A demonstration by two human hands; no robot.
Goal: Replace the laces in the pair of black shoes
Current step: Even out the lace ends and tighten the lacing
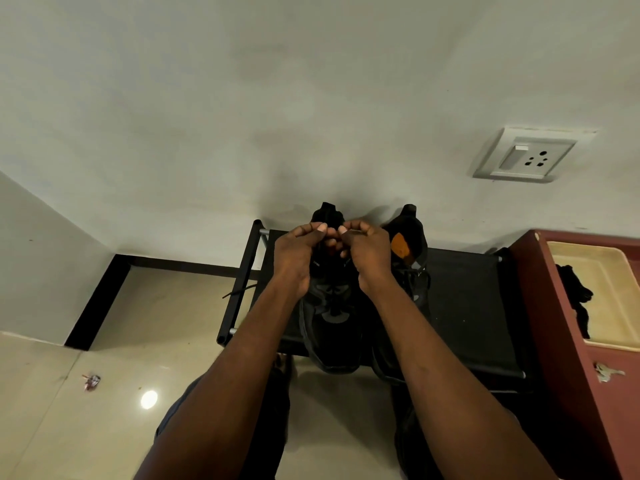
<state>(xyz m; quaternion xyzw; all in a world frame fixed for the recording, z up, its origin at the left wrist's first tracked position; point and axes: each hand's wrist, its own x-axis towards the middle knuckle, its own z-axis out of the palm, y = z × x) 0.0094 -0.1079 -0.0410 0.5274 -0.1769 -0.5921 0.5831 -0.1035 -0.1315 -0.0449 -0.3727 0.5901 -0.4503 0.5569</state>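
Two black shoes stand side by side on a low black rack [464,306], heels toward the wall. The left shoe [332,327] has a dark lace in its lower eyelets. The right shoe [408,244] shows an orange insole. My left hand [299,251] and my right hand [367,252] meet above the left shoe's collar, fingers curled, each pinching a thin dark lace end [356,231]. A loose black lace [239,291] hangs over the rack's left edge.
A dark red cabinet [568,358] stands to the right, carrying a cream tray [609,299] with black cloth and keys [606,372] in front. A wall socket [526,155] sits above. A small wrapper [91,382] lies on the tiled floor.
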